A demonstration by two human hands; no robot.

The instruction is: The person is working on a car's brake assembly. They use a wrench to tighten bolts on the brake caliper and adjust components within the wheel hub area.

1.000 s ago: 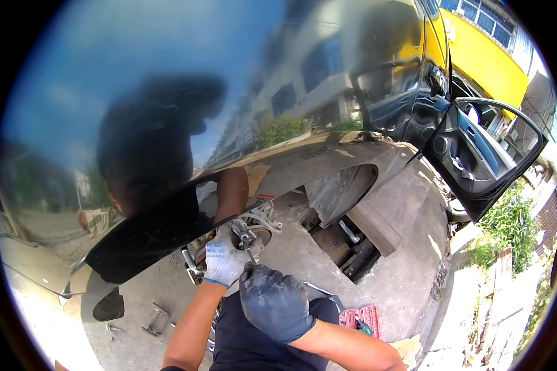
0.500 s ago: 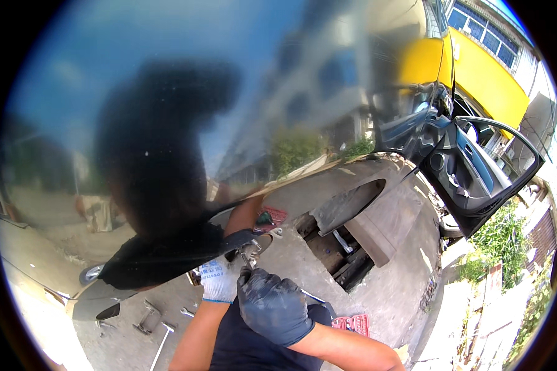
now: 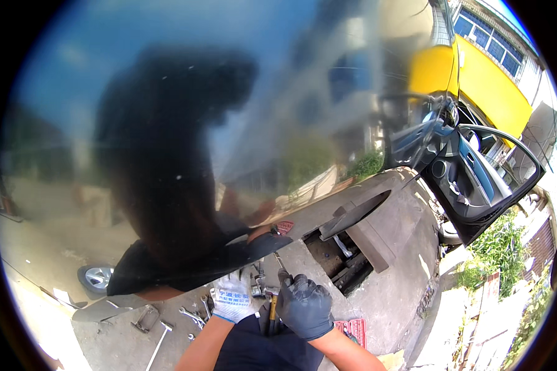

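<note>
My left hand (image 3: 234, 298), in a white knit glove with blue print, is at the lower edge of the dark, glossy car panel (image 3: 167, 123). Its fingers are bent beside some metal parts (image 3: 258, 284), and what they grip is partly hidden. My right hand (image 3: 304, 307), in a black glove, is closed round a slim metal tool (image 3: 281, 262), whose shaft sticks out past the thumb toward the panel edge. A hammer (image 3: 273, 308) with a yellowish handle lies between my hands, above my dark-clad lap.
Wrenches (image 3: 192, 316), a metal bracket (image 3: 147, 318) and a T-shaped bar (image 3: 161, 346) lie on the concrete at left. A red tool case (image 3: 353, 331) is by my right forearm. An opening in the ground (image 3: 334, 256) lies ahead right, and an open car door (image 3: 476, 179) beyond.
My right hand has moved right, away from the left, with the tool in it. The left hand has shifted slightly right and down in the picture. The hammer between them now shows.
</note>
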